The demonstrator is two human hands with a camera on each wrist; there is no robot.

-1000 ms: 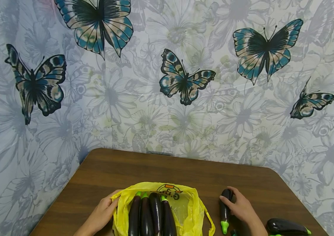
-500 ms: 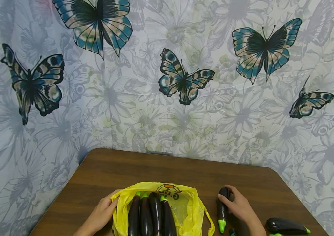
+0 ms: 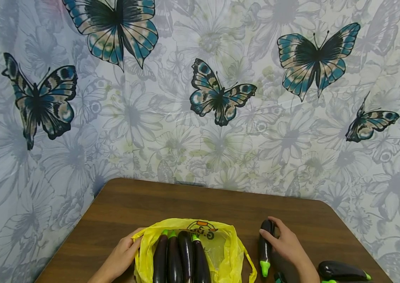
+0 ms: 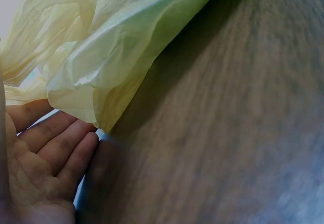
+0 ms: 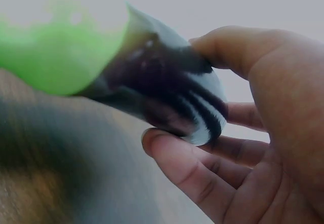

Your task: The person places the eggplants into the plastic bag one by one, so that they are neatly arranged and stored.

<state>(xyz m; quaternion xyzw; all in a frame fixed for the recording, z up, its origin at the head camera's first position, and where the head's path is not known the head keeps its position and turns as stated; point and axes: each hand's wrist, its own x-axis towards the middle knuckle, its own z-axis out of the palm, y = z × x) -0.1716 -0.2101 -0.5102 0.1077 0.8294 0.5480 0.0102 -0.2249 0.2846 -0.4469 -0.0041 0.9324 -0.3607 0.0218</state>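
My right hand [image 3: 289, 244] grips a dark glossy eggplant [image 3: 265, 243] near its rounded end, with the green stem end pointing toward me. The right wrist view shows the thumb and fingers around the eggplant [image 5: 157, 77], its green cap large in front. A yellow plastic bag [image 3: 224, 251] stands with its mouth spread toward me and eggplants [image 3: 175, 257] side by side inside. My left hand [image 3: 123, 251] holds the bag's left edge; in the left wrist view its fingers [image 4: 66, 148] reach up to the yellow plastic [image 4: 106, 77], and the thumb is mostly hidden.
Another eggplant [image 3: 343, 271] lies at the right of the brown wooden table [image 3: 171, 200], with a green stem [image 3: 329, 281] by it. A dark and green end [image 3: 279, 277] shows near my right wrist. Behind the table hangs butterfly-patterned wall covering [image 3: 221, 157].
My right hand and its eggplant have shifted slightly away from me and to the left. The left hand and the bag have stayed in place.
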